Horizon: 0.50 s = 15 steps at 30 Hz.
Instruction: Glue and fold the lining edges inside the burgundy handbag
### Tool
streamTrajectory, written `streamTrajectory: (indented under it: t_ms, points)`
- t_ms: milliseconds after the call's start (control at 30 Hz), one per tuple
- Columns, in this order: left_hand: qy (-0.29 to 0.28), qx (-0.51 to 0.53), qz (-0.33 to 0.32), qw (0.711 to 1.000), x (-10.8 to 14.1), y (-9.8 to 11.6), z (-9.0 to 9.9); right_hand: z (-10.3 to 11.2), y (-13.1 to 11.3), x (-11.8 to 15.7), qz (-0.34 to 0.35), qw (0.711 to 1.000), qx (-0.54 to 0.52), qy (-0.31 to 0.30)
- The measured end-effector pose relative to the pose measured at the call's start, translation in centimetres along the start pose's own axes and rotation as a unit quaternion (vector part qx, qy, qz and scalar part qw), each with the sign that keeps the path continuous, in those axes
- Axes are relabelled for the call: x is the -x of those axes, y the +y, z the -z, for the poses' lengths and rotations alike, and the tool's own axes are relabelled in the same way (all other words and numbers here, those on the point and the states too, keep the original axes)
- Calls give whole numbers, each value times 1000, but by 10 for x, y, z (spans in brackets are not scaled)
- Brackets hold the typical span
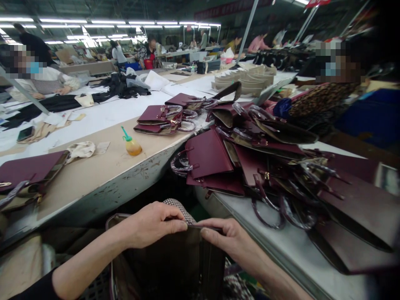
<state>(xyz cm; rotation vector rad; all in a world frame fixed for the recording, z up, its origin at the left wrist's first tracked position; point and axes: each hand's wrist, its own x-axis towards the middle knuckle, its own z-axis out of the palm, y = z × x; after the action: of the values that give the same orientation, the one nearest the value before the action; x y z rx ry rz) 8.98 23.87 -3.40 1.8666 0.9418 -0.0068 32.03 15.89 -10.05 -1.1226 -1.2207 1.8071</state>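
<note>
A handbag with a dark olive-brown lining stands open on my lap, its inside turned toward me. My left hand pinches the bag's top edge between thumb and fingers, near the middle. Just to the right, my right hand grips the same edge, thumb on the lining side and fingers behind. The two hands are a short gap apart. Most of the bag's outer face is hidden from me.
Burgundy handbags with plastic-wrapped handles lie heaped on the right-hand table. A glue bottle with a green nozzle stands on the left table, near a white cloth and another burgundy bag. Co-workers sit at both sides.
</note>
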Motion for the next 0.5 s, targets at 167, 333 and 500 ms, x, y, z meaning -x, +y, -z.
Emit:
streamTrajectory:
  t_ms: [167, 333, 500]
  points:
    - [0, 6, 15, 1000, -4, -2, -2, -3, 3, -2, -2, 1000, -22, 11]
    - [0, 9, 22, 1000, -6, -1, -2, -4, 7, 0, 6, 999, 34, 34]
    - [12, -14, 31, 999, -4, -1, -6, -6, 9, 0, 13, 996, 72, 59]
